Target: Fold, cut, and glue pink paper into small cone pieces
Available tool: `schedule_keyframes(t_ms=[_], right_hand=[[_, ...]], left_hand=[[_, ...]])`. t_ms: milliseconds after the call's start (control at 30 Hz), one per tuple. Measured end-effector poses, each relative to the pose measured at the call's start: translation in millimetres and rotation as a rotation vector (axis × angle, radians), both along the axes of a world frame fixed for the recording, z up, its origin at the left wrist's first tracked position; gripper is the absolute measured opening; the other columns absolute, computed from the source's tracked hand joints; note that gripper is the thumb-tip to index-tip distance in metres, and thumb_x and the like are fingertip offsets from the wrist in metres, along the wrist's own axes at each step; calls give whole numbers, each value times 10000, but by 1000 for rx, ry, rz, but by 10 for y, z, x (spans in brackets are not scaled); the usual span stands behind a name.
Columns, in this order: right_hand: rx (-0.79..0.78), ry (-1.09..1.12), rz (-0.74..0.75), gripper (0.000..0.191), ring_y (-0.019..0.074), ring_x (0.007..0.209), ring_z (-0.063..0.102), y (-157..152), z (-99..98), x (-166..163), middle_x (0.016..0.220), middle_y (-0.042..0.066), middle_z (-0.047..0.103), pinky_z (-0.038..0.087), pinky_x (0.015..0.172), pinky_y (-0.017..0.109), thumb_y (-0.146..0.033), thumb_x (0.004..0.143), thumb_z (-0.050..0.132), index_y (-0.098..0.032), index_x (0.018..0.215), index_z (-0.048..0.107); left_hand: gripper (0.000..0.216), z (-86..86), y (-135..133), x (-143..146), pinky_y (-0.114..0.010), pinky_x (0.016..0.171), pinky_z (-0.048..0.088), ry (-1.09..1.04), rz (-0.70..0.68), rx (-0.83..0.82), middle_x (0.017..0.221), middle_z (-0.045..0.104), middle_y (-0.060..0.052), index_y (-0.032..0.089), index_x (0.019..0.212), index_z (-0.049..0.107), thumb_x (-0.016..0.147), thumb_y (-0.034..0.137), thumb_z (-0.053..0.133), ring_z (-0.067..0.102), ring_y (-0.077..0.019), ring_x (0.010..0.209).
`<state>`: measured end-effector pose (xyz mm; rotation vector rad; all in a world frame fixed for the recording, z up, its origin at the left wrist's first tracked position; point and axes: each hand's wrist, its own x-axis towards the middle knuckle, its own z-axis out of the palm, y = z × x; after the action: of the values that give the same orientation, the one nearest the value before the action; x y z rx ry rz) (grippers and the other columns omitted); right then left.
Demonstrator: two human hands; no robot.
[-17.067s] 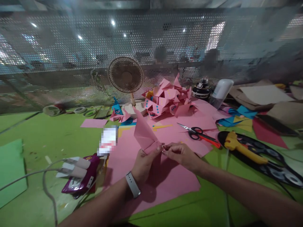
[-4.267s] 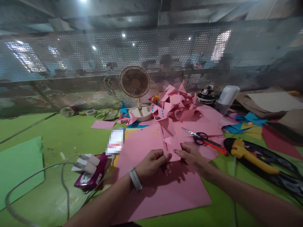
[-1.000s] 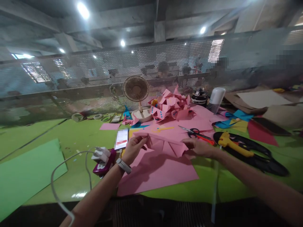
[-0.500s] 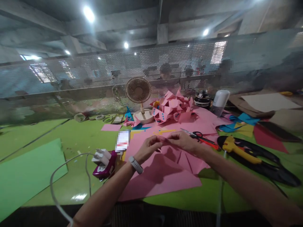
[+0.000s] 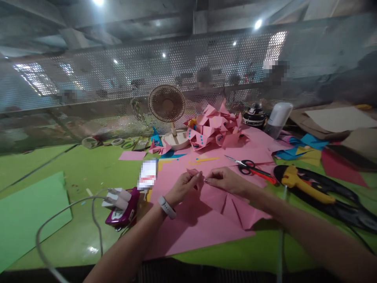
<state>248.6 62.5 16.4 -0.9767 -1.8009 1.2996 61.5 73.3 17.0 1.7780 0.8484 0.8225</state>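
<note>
Both hands meet above a large pink sheet [image 5: 194, 232] on the green table [image 5: 73, 173]. My left hand [image 5: 184, 188], with a white watch on its wrist, pinches the top corner of a creased pink paper piece [image 5: 232, 206]. My right hand [image 5: 225, 181] pinches the same corner from the right, fingertips almost touching the left ones. The folded piece hangs down and to the right of the hands, with its lower edge near the table.
Scissors [image 5: 250, 167] lie just right of the hands; a yellow-handled tool [image 5: 303, 188] rests on a black mat. A pile of folded pink shapes [image 5: 216, 125] and a small fan [image 5: 167, 106] stand behind. A purple power strip [image 5: 120, 210] with cables and a green sheet [image 5: 26, 212] lie left.
A second ago the hands held the paper stretched wide apart; they have come together at its top corner, and the creased piece now hangs lower to the right.
</note>
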Motion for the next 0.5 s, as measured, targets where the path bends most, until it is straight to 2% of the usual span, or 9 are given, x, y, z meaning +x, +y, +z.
schedule_keyframes(t_ms=[133,300,500], right_hand=[[17,5,-11,245,113,639,450,10,-80,-20,671,-11,530,364,600,247,-392,780,583,-150,757,614],[4,47,-23,196,119,674,467,-80,-50,-36,705,-7,552,368,624,244,-343,806,556,-157,772,608],[60,26,-7,226,115,653,439,-98,-44,-44,693,-18,517,351,613,241,-366,837,515,-161,800,606]], left_hand=[[397,40,-51,10,-233,586,368,46,57,103,614,424,21,173,612,455,877,466,412,397,-113,590],[323,18,-120,11,-228,607,344,116,85,279,655,457,16,177,658,476,909,364,394,419,-116,620],[331,21,-102,-13,-228,596,338,89,94,255,620,411,29,179,633,443,907,357,393,382,-114,596]])
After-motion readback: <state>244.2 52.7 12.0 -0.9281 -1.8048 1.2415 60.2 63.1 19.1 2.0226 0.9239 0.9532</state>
